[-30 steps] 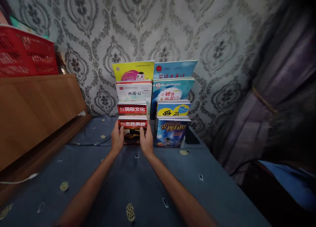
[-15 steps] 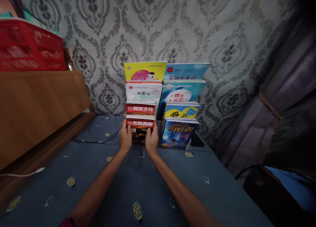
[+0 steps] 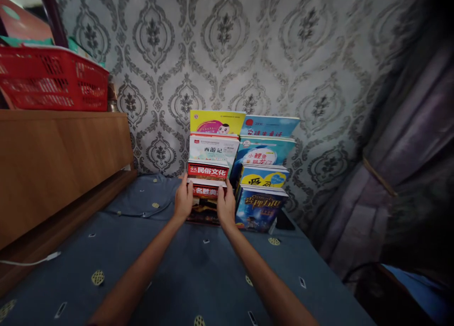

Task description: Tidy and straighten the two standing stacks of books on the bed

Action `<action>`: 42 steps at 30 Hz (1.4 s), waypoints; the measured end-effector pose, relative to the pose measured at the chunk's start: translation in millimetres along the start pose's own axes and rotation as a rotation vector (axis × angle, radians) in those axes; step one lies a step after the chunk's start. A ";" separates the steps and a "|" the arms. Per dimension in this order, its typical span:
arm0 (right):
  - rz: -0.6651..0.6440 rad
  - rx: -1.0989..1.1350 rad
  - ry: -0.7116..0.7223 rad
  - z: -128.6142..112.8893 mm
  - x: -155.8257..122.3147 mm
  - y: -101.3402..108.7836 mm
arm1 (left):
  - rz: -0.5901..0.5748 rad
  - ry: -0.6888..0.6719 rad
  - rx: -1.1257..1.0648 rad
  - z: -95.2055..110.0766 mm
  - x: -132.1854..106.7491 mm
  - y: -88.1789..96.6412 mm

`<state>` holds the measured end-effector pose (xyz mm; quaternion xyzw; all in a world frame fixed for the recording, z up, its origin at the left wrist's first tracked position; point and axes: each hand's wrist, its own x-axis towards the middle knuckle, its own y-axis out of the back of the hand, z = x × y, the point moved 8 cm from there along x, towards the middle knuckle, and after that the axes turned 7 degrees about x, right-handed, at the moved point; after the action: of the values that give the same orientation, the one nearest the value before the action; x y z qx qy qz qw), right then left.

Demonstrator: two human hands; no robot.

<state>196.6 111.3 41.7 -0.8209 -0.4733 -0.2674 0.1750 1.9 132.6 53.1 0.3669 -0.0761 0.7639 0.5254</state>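
Note:
Two side-by-side rows of upright books stand on a dark blue bed sheet (image 3: 170, 269). My left hand (image 3: 183, 202) grips the left edge of the front book (image 3: 205, 207) in the left row, which has a red title band and a dark cover. My right hand (image 3: 226, 204) grips its right edge, and both thumbs lie over the front cover. Close behind it stands another red-banded book (image 3: 208, 171), then a white book (image 3: 213, 148) and a yellow book (image 3: 216, 122). My fingers behind the edges are hidden.
On the right, a dark blue book (image 3: 260, 207) fronts a yellow-and-blue book (image 3: 264, 177) and taller blue books (image 3: 273, 148). A wooden cabinet (image 3: 64, 170) at left bears a red basket (image 3: 56, 82). Patterned wallpaper (image 3: 227, 56) rises behind; a curtain (image 3: 358, 212) hangs at right.
The camera view has shifted, so the books sit lower in the picture. My hands have moved slightly up the front book, and my thumbs now cover the ends of its title.

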 end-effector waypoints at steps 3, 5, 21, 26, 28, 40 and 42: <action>0.009 -0.035 0.050 -12.8 22.6 -3.4 | 0.009 -0.038 -0.024 12.6 21.2 1.8; 0.041 -0.061 0.081 -18.6 35.1 -3.7 | 0.032 -0.061 -0.036 20.4 33.4 4.2; 0.121 -0.053 0.166 -20.3 52.7 3.3 | 0.116 -0.070 -0.048 27.1 62.7 19.8; 0.092 -0.047 0.231 -27.8 58.0 4.3 | 0.115 -0.117 0.071 33.5 63.5 27.0; 0.085 -0.077 0.283 -35.2 58.3 5.4 | 0.118 -0.200 0.185 43.7 60.6 29.4; -0.194 -0.572 0.661 -64.5 58.3 -22.4 | 0.038 -0.561 0.596 67.0 60.5 14.4; -0.194 -0.574 0.669 -64.5 58.0 -23.6 | 0.029 -0.568 0.602 66.8 62.2 12.6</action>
<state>182.1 127.6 128.9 -0.6563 -0.3721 -0.6538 0.0578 12.0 140.0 144.3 0.6994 0.0036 0.6277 0.3417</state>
